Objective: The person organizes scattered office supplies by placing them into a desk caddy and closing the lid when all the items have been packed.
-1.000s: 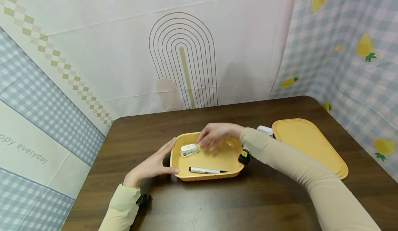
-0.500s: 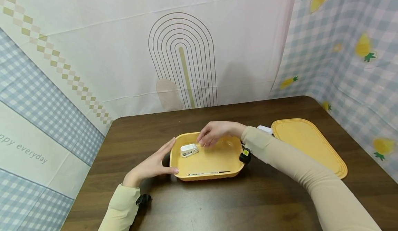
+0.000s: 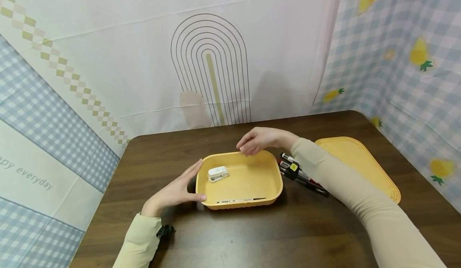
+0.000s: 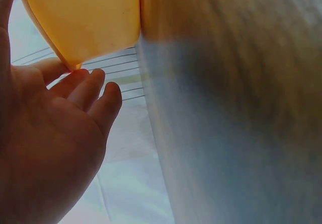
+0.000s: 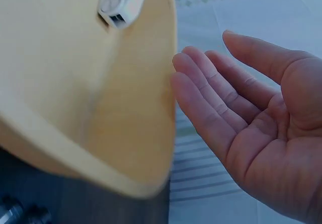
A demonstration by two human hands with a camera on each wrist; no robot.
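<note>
A yellow plastic box (image 3: 248,182) stands on the table. My left hand (image 3: 172,194) spans its left end, thumb at the near rim and fingertips at the far corner; in the left wrist view those fingers touch the box's edge (image 4: 85,20). Inside, toward the left, lies a small white stapler (image 3: 218,173). A marker (image 3: 241,200) rests along the near wall, which hides most of it. Above the far rim my right hand (image 3: 257,141) holds nothing; its fingers are relaxed and slightly bent beside the box's wall (image 5: 138,103) in the right wrist view.
Right of the box, several pens (image 3: 309,183) lie on the dark wooden table (image 3: 230,236), partly hidden by my right forearm and wrist camera. A flat yellow lid (image 3: 354,162) lies farther right. A patterned curtain (image 3: 288,59) hangs behind the table.
My right hand has risen out of the box, back over its far rim. The marker has rolled against the near wall. Pens now show beside my right wrist. My left hand has stayed put.
</note>
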